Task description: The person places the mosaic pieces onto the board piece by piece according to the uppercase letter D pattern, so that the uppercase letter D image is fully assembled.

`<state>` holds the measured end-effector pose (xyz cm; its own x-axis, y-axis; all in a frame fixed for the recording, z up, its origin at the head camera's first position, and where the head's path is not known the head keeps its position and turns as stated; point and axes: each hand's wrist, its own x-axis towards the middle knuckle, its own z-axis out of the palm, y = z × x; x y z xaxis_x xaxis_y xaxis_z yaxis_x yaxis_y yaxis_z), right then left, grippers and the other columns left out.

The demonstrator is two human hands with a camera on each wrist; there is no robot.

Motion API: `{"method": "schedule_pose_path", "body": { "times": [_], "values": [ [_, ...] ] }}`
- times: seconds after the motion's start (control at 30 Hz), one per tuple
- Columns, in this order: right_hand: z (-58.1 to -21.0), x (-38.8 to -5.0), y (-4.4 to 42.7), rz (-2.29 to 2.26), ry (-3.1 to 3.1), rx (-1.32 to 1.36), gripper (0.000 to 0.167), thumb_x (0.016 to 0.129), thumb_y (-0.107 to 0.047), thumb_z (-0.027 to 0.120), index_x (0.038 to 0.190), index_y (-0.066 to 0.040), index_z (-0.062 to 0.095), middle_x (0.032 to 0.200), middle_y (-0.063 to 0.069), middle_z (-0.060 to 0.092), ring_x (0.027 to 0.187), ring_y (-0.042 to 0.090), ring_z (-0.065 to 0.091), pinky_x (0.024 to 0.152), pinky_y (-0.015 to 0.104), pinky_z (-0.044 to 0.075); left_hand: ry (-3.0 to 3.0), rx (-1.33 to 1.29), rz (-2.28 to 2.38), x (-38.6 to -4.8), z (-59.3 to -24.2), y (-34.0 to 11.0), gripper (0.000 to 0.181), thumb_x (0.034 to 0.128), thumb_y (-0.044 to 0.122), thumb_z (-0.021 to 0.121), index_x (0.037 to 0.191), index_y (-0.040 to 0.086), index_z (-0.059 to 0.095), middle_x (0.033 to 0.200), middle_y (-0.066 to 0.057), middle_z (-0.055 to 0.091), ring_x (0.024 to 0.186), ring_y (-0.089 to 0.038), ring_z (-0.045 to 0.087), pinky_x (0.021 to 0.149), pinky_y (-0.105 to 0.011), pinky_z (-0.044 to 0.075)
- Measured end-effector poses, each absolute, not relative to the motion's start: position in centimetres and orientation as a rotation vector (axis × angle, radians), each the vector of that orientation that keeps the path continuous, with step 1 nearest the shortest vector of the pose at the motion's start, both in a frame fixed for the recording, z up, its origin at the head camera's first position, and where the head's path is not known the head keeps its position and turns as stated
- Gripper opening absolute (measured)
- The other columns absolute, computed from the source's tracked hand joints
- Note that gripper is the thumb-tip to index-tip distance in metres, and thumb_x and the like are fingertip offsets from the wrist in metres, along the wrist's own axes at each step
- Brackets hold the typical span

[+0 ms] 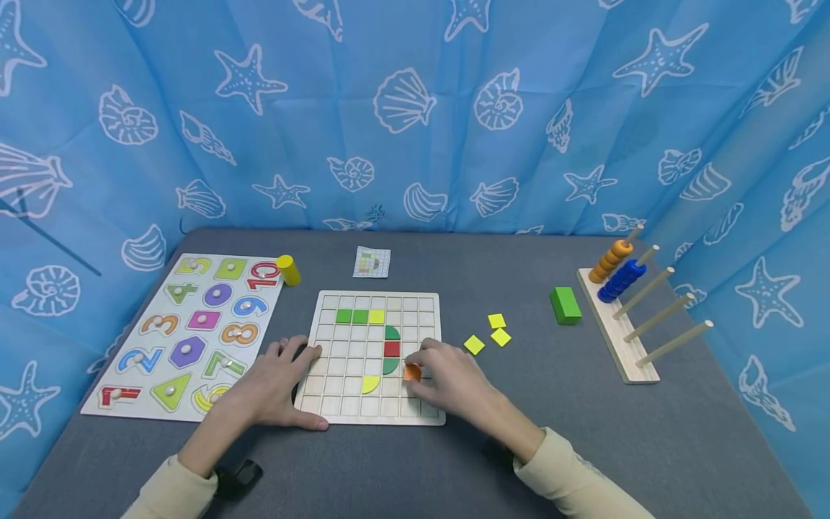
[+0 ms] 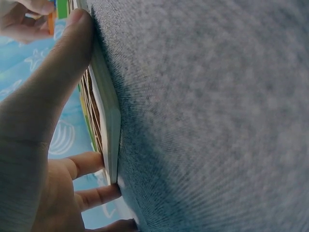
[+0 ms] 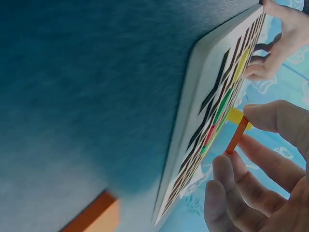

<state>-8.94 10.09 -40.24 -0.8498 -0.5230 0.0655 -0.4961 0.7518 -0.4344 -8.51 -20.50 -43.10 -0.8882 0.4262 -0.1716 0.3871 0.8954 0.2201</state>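
A pale wooden grid board (image 1: 337, 367) lies on the grey table. Two green square tiles (image 1: 351, 316) and a yellow one (image 1: 376, 316) sit in an upper row. Lower down are a red square tile (image 1: 392, 349) between two green quarter-round tiles, and a yellow quarter-round tile (image 1: 370, 384). My left hand (image 1: 279, 386) rests spread at the board's left side, thumb along the near edge, fingers touching the left edge. Between thumb and fingertips, my right hand (image 1: 447, 378) pinches an orange tile (image 3: 237, 135) just above the board's right part.
Three loose yellow tiles (image 1: 496, 321) and a green block (image 1: 565, 305) lie right of the board, before a peg stand (image 1: 616, 331) with beads. Leftward are a number puzzle (image 1: 188, 339) and yellow cylinder (image 1: 288, 270). A printed card (image 1: 372, 262) lies behind.
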Motion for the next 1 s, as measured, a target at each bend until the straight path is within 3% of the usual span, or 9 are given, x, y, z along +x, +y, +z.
{"method": "schedule_pose_path", "body": {
  "times": [0.23,0.37,1.0],
  "values": [
    [-40.1,-9.1,8.4,-0.733,2.855,-0.878,0.021,0.085,-0.015,0.081,0.104,-0.006,0.080,0.087,0.004,0.069,0.063,0.009,0.045,0.047,0.018,0.030,2.848,0.617,0.264,-8.5,-43.2,-20.5,0.119,0.0617,0.085,0.075,0.149,0.010,0.048,0.151,-0.023,0.044,0.130,-0.052,0.047,0.100,-0.067,0.047],
    [-40.0,-9.3,7.4,-0.724,2.840,-0.906,0.017,0.086,-0.015,0.080,0.102,-0.008,0.080,0.091,0.002,0.071,0.070,0.008,0.049,0.052,0.017,0.035,2.849,0.617,0.257,-8.5,-43.2,-20.5,0.119,0.0616,0.085,0.075,0.149,0.009,0.048,0.151,-0.024,0.044,0.131,-0.053,0.047,0.100,-0.067,0.047],
    [-40.8,-9.8,3.5,-0.612,2.793,-0.986,0.019,0.086,-0.018,0.079,0.104,-0.011,0.081,0.085,-0.001,0.069,0.071,0.007,0.046,0.052,0.017,0.034,2.841,0.630,0.262,-8.6,-43.1,-20.5,0.119,0.0619,0.086,0.075,0.149,0.009,0.048,0.151,-0.024,0.044,0.131,-0.055,0.047,0.099,-0.068,0.047]
  ]
}}
